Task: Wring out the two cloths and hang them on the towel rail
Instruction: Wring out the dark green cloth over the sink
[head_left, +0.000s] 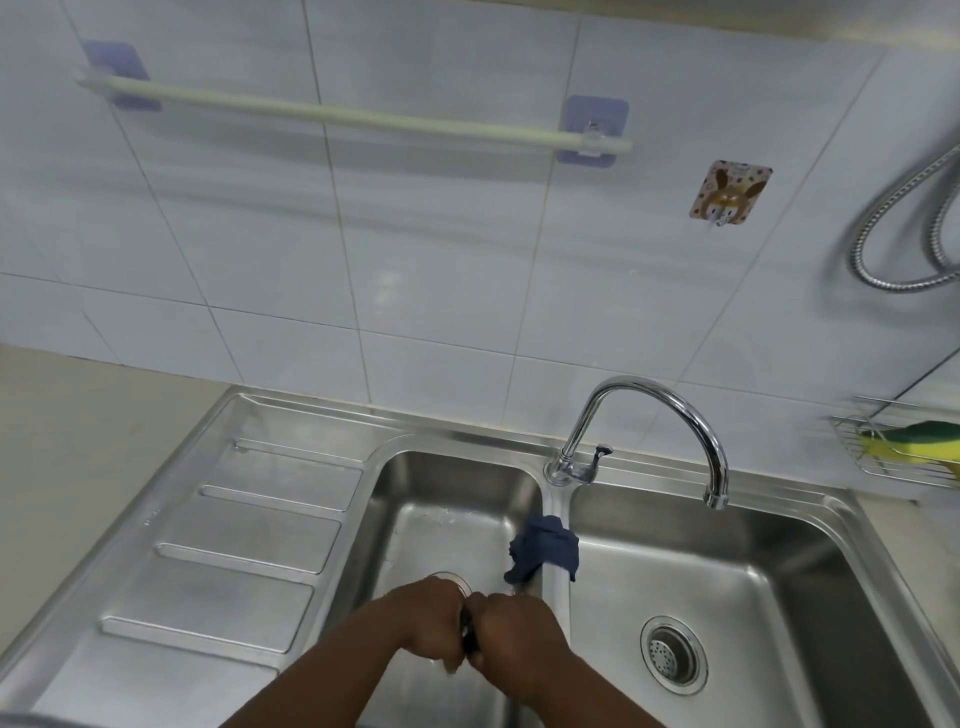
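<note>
Dark cloth (470, 631) twisted between left hand (428, 621) and right hand (511, 636), both fists in closed grip on it, held low over left basin (441, 499), presumably so water drains there. Second cloth, blue (545, 548), draped over divider between basins, waiting. Towel rail (353, 117) bare on tiled wall, well above. Tap spout (670, 410) over right basin, clear of lift path. Sponge (914, 441) in wire rack far right.
</note>
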